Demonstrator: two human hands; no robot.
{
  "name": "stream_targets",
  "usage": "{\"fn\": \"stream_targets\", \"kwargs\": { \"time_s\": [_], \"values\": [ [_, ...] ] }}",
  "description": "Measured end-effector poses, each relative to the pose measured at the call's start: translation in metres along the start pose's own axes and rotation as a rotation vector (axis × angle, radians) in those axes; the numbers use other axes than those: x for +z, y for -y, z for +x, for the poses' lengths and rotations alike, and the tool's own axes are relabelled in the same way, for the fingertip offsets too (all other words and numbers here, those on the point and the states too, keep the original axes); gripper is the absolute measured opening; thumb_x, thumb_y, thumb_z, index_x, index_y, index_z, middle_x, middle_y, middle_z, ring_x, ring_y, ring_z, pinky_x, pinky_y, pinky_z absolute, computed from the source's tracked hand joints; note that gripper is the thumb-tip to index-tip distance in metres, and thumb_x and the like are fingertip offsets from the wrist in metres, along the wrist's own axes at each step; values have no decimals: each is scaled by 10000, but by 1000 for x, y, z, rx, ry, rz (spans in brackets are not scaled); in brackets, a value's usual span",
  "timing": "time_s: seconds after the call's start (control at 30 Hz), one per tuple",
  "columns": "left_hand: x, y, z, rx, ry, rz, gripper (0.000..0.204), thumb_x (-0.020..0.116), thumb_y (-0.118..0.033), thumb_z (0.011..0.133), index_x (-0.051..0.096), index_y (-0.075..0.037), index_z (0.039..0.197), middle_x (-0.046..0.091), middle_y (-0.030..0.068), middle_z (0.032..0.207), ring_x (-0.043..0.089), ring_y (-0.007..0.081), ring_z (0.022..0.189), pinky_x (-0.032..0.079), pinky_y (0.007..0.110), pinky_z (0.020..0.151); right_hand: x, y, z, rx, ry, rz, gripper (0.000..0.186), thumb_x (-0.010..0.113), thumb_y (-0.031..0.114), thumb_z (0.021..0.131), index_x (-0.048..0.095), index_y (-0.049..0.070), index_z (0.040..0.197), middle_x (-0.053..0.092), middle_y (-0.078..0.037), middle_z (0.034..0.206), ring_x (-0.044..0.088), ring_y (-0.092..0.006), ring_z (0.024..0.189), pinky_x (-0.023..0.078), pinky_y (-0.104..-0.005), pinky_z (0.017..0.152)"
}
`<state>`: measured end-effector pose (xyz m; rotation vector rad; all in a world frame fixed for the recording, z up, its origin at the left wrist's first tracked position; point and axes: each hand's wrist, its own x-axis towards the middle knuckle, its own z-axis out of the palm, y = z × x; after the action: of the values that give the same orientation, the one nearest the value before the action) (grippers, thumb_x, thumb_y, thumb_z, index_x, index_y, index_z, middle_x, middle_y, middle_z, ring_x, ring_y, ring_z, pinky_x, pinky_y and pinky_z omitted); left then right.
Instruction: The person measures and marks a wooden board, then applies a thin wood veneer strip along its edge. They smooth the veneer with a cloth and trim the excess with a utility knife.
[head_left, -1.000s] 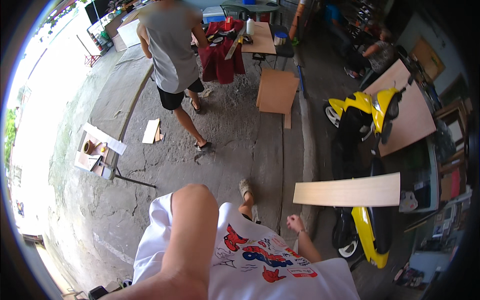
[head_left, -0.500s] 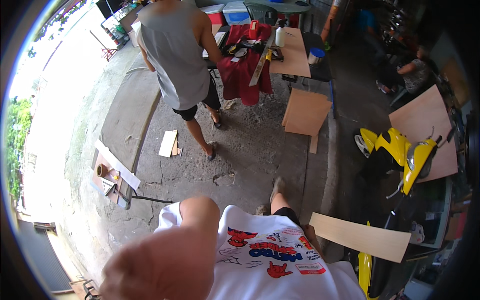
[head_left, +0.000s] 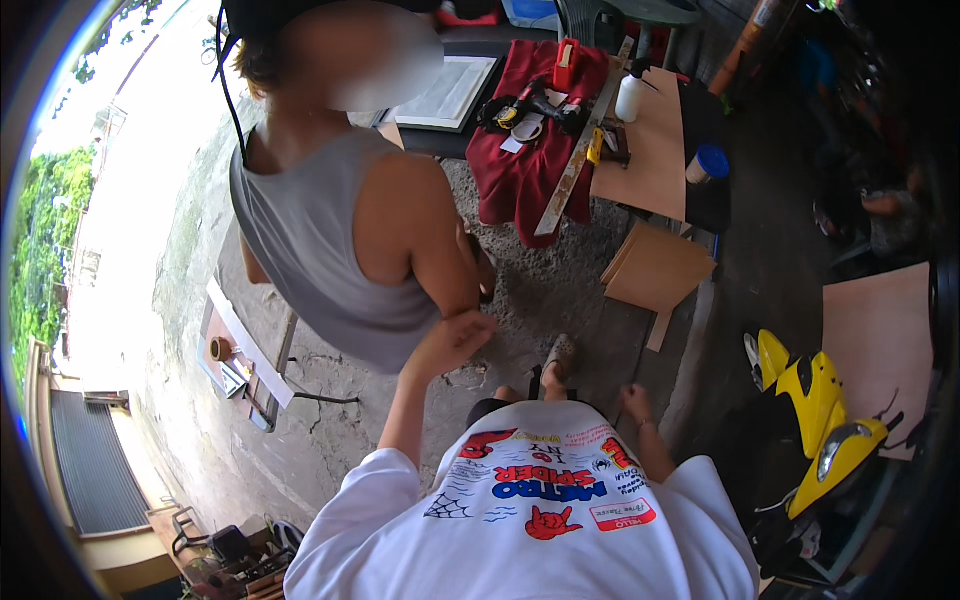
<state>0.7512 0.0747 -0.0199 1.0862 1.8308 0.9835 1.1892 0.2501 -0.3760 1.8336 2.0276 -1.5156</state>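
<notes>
Grey-vested co-worker's elbow [head_left: 455, 300], firm and best taken by cupping, meets the left hand [head_left: 452, 340], fingers loosely spread against it, while the right hand [head_left: 634, 402] hangs curled shut and empty, well apart.

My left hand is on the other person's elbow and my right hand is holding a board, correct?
Not quite. The head view shows the left hand on the other person's elbow, but the right hand holds no board; it is a loose, empty fist.
</notes>
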Motion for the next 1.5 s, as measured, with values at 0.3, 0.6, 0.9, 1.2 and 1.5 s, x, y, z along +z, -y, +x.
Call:
{"fn": "stream_targets", "kwargs": {
  "time_s": [0.3, 0.6, 0.9, 1.2, 1.5],
  "values": [
    [36, 45, -6, 61, 196, -26, 253, 621, -195, 1027, 720, -78, 1228, 757, 93, 1087, 684, 193, 1022, 523, 302, 883, -41, 161, 51, -211, 51, 153, 262, 616, 270, 1022, 660, 14, 989, 706, -78, 775, 658, -138, 615, 538, -312, 584],
    [107, 54, -28, 254, 277, 38, 272, 671, -264, 953, 717, -87, 1155, 739, 156, 988, 705, 314, 923, 534, 406, 831, -40, 121, -37, -744, 563, -980, 314, 640, 281, 904, 743, 6, 1014, 737, -219, 985, 711, -404, 931, 558, -473, 819],
    [114, 131, -107, 165, 126, -165, 356, 655, -350, 937, 699, -108, 1194, 743, 152, 1083, 713, 357, 955, 560, 461, 830, -25, 458, -236, -809, 1319, -617, 242, 623, 255, 992, 718, 36, 1028, 707, -159, 865, 703, -292, 788, 541, -372, 728],
    [129, 286, -220, -583, -410, -135, 337, 659, -337, 955, 721, -67, 1147, 755, 161, 1035, 726, 331, 969, 556, 409, 841, 177, 665, -120, -1109, 391, -130, 355, 650, 332, 970, 688, -11, 1057, 734, -224, 921, 719, -388, 905, 555, -456, 808],
    [240, 295, -458, -993, -716, -291, 297, 618, -315, 988, 648, -32, 902, 643, 43, 761, 601, 158, 633, 479, 307, 560, 213, 644, 162, -702, -115, -536, 286, 598, 248, 950, 715, 41, 1110, 517, -174, 1399, 643, -394, 1136, 525, -517, 969]
  ]
}}
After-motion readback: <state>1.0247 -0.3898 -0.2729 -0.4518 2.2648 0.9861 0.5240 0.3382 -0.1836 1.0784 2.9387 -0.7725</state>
